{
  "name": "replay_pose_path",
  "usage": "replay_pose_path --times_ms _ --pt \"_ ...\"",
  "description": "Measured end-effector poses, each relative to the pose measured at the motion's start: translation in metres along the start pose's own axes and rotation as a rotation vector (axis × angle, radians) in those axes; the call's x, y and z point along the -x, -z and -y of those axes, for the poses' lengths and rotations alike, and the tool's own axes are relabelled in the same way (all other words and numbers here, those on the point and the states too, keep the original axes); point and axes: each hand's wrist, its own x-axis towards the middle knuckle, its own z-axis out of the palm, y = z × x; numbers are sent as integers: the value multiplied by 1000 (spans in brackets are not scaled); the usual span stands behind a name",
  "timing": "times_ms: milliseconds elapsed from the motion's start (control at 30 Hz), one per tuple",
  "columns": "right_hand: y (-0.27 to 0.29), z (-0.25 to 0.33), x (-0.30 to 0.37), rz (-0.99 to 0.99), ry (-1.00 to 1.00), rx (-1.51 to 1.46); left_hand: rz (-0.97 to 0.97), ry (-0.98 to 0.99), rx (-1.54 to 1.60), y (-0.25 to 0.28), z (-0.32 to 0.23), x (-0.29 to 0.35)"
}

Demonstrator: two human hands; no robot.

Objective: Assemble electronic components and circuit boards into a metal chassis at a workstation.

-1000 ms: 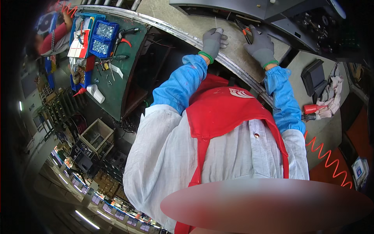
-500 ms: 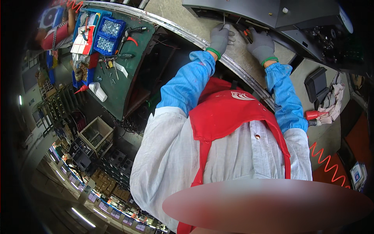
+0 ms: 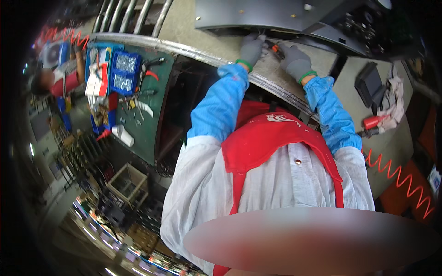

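Note:
A large dark grey metal housing (image 3: 258,16) lies across the far side of the bench. At its near lower edge my left hand (image 3: 252,49), in a grey glove with a green cuff, has its fingers curled together around something thin and pale. What that is stays too small to name. Close by on the right, my right hand (image 3: 295,60), gloved alike, is closed around orange-and-black-handled pliers (image 3: 276,49). Their tip points toward the left hand's fingers and the gap under the housing. The inside of that gap is dark.
On the left, a green side table (image 3: 154,110) holds blue bins of screws (image 3: 125,69), hand tools and a white cup (image 3: 123,135). Metal rollers (image 3: 133,16) lie beyond. Right: a black bracket-like part (image 3: 369,85), a rag (image 3: 393,99) and a coiled red hose (image 3: 400,172). Another person (image 3: 64,80) works far left.
The view has shifted, so the bench and side table sit differently. My right hand and the pliers have come closer to my left hand, with the pliers tilted toward it.

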Motion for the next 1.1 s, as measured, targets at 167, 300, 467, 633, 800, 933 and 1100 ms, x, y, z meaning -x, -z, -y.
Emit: replay_pose_path --times_ms 167,300,467,633,800,933,1100 --pt "-28 -69 79 -141 -60 -209 116 43 -75 25 6 65" --pt "-36 -152 150 -338 -488 -226 166 169 -50 50 40 111" --pt "-46 -209 205 -295 -827 -18 112 333 81 53 50 130" --pt "-81 -210 211 -364 -882 185 130 268 10 55 29 107" --pt "-90 -183 192 -610 -681 133 -102 74 78 119 -6 109" --pt "-121 -197 183 -651 -656 122 -289 -163 194 165 -50 94" --pt "-76 -121 151 -590 -707 50 -564 -702 -11 243 -170 107"
